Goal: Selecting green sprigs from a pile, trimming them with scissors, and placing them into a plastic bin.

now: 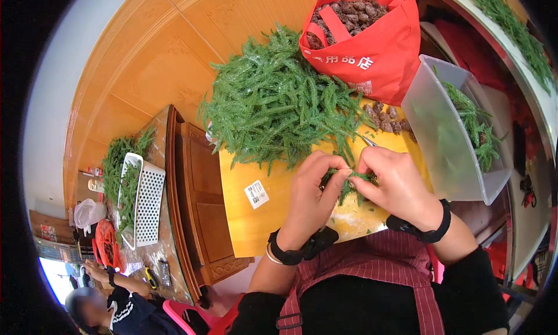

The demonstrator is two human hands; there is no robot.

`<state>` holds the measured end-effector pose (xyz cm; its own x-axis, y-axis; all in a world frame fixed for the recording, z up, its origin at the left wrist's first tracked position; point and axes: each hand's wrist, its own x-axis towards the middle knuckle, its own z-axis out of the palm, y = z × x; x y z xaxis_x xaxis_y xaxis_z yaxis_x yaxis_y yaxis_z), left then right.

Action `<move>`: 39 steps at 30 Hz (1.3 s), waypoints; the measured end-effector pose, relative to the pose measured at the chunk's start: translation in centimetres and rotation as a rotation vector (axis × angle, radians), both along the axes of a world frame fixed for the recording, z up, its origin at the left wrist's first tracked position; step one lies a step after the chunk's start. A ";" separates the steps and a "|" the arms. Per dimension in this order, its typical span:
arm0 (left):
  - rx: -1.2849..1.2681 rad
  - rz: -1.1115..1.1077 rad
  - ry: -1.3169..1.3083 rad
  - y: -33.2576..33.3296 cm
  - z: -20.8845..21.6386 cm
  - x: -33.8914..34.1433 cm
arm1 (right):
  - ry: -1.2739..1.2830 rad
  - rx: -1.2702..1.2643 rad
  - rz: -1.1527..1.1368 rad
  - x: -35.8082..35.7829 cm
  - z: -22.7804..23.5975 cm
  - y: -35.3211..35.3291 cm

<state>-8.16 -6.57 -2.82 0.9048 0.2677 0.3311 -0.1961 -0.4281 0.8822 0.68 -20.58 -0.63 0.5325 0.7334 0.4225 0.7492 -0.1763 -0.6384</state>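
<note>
Over the front of a yellow tabletop (235,224), my left hand (314,190) and my right hand (400,184) meet fingertip to fingertip. Both pinch a small green artificial pine sprig (347,192), partly hidden by the fingers. A large heap of green pine sprigs (273,102) lies just beyond my left hand. Several brown pine cones (386,119) sit past my right hand. A pointed metal tool tip (368,140) shows just beyond my right fingers; the rest of it is hidden.
A red bag (378,62) filled with pine cones (357,12) stands behind. Right of the table, a tilted translucent bin (442,155) holds greenery. At left, a white perforated basket (150,204) rests on another table, where a co-worker (136,312) sits. A white label (256,194) lies on the yellow top.
</note>
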 end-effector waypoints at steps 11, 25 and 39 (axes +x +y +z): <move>-0.319 0.081 -0.001 -1.4 0.8 0.1 | -0.441 0.183 -0.131 0.9 -1.4 1.5; -0.091 0.103 -0.078 -0.7 -0.2 -0.9 | 1.333 0.432 0.190 -0.9 -3.1 -0.2; -0.305 0.120 -0.048 -1.7 0.8 -1.2 | 0.820 0.440 0.100 -1.7 -1.9 -0.4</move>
